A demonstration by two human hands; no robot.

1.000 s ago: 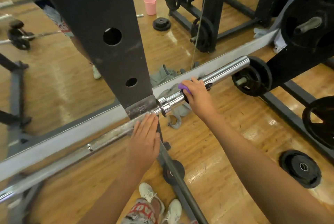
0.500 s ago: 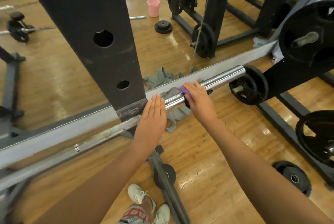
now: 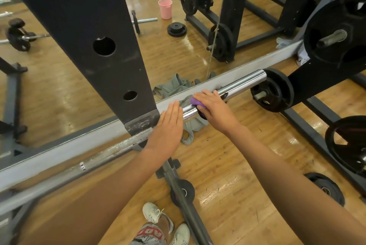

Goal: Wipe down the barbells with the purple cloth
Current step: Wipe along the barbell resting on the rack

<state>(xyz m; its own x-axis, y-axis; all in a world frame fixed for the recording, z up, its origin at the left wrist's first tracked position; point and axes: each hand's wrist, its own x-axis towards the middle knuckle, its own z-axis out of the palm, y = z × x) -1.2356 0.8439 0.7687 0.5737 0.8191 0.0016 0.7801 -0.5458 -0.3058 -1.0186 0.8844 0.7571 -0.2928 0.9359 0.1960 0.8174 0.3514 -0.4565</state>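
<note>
**Cloth on the sleeve, wipe under way**

The right hand (image 3: 213, 106) curls its fingers over the purple cloth (image 3: 195, 101) and presses it round the chrome sleeve of the barbell (image 3: 241, 82). Only a small fold of purple shows at the thumb side; the rest is under the palm. Just to its left, the left hand (image 3: 168, 126) lies flat on the bar with fingers straight and close together, holding nothing, apparently to steady the bar.

This looks like the sleeve-wiping step. Bare chrome runs from the right hand's outer side to the sleeve end, so the next move likely calls for sliding the cloth outward along it, with some twist to reach the underside.

Left of the flat hand, the dull shaft (image 3: 111, 151) passes the black rack upright (image 3: 95, 37) and runs out of frame. The collar is hidden under the left hand. A grey garment (image 3: 190, 128) lies on the floor below both hands, partly covered by them. Beyond the sleeve end stands a black weight plate (image 3: 271, 90); whether it touches the bar cannot be told.
</note>
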